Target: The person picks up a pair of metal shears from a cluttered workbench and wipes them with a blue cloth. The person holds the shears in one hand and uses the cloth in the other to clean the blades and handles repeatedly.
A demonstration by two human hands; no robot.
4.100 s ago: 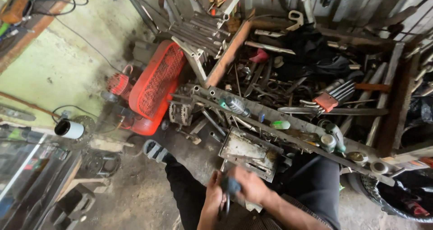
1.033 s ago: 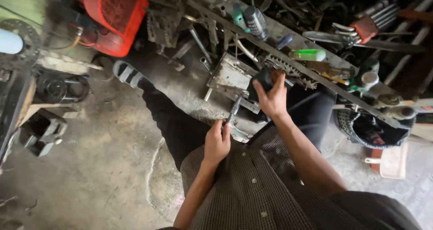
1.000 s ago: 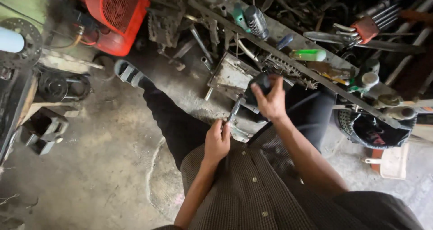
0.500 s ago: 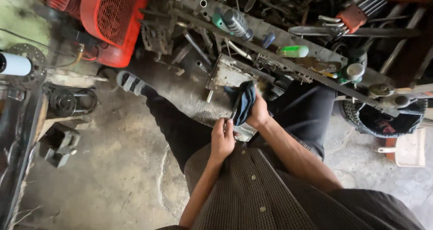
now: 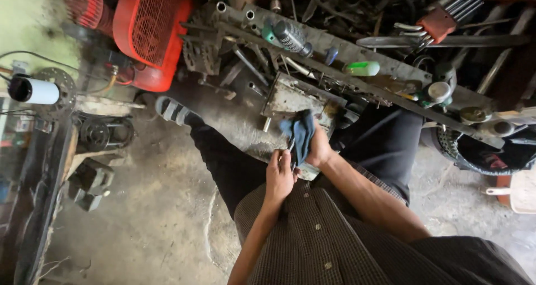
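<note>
So the person sits low on a stained grey concrete floor [image 5: 139, 207], legs in dark trousers stretched out toward a pile of metal junk, one foot in a grey striped sandal [image 5: 176, 112]. Both hands meet right over the lap. The right hand [image 5: 318, 148] has its fingers curled tight around a crumpled dark blue cloth rag [image 5: 300, 133], which bunches up above the fist. The left hand [image 5: 280, 176] sits just beside it, fingers closed together around a thin shiny metal tool [image 5: 291, 151] whose tip pokes up into the rag; can't tell exactly what kind of tool it is, it's mostly hidden by the fingers and the cloth. Just behind the hands there's a dirty grey metal box-shaped part [image 5: 296, 98] lying on the floor between the knees. Further back, a long greasy steel angle bar [image 5: 357, 81] runs across the scene with a green plastic bottle [image 5: 363, 68] and a black ribbed tool handle [image 5: 291, 37] resting on it. Off to the left stands a red machine with a mesh guard [image 5: 151, 31], and a white cylinder with a black end [image 5: 34, 89] sits on a bench edge, well apart from the hands.
</note>
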